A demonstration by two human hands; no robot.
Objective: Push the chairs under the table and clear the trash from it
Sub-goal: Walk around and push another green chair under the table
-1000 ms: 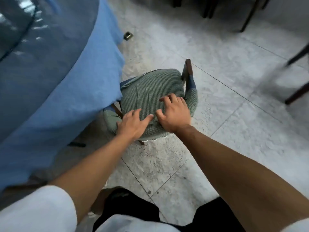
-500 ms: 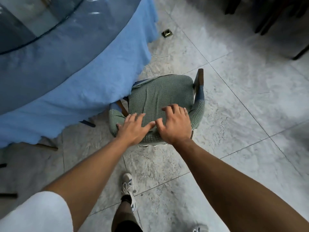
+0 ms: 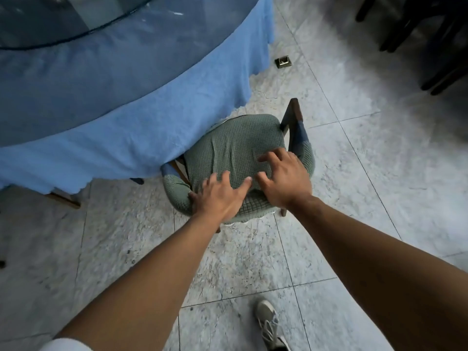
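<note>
Grey marbled tile floor [image 3: 354,198], round table [image 3: 76,72] under a blue cloth with a glass top, ahead and to the left of both hands; chair [image 3: 235,148] in a green waffle-knit cover sits right at the cloth hem, its far-left part already tucked beneath the drape, near edge still out on the tiles. Left hand [image 3: 217,196] lies flat on the near-left of the cover, fingers spread, thumb pointing toward the other hand, gripping nothing. Right hand [image 3: 283,181] just beside it, slightly farther forward, fingers splayed and a bit blurred, palm on or barely above the fabric, also clasping nothing. Step in hand looks like shoving this chair under; to do it well, keep both palms low on the near rim and press forward-left evenly so the chair doesn't twist, since the loose cover could slide over the frame. Wooden post [image 3: 293,110] beyond the right hand may catch the cloth. Small dark object [image 3: 283,62] lies on the floor well past the hands; can't tell what it is. No trash visible on the table part in view
</note>
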